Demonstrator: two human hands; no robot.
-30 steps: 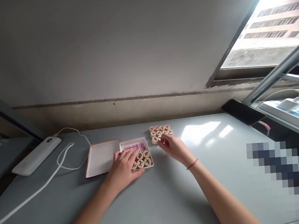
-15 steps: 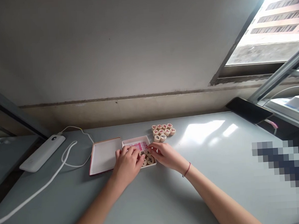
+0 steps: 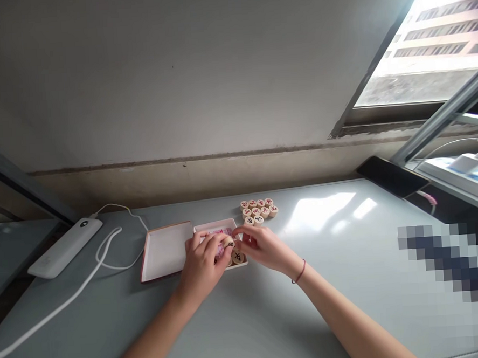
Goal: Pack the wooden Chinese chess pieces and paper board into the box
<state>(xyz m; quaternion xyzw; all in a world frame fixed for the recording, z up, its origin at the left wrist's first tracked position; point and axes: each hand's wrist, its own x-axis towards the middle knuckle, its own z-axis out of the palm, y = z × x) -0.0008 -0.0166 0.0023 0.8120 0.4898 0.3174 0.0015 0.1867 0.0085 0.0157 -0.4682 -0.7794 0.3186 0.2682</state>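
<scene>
An open shallow box (image 3: pixel 215 224) stands on the desk with its lid folded out to the left. Round wooden Chinese chess pieces (image 3: pixel 238 258) lie in its near right corner, beside pink-and-white printed paper (image 3: pixel 218 232). My left hand (image 3: pixel 203 257) reaches over the box, its thumb and fingers closed on a Chinese chess piece (image 3: pixel 228 243), raised above the others. My right hand (image 3: pixel 263 247) is over the box's right side, thumb and fingers pinched round another piece, mostly hidden by the fingers. Behind it, several pieces (image 3: pixel 256 211) with red and black characters stand in rows.
A white power bank (image 3: pixel 67 248) with a white cable (image 3: pixel 79 291) lies on the left of the grey desk (image 3: pixel 247 319). A dark phone-like slab (image 3: pixel 392 176) leans at the right by a metal post. Behind the desk runs a wall, with a window at upper right.
My left hand has lifted a chess piece from the box. My right fingers have closed round the piece they were touching. The view has shifted slightly.
</scene>
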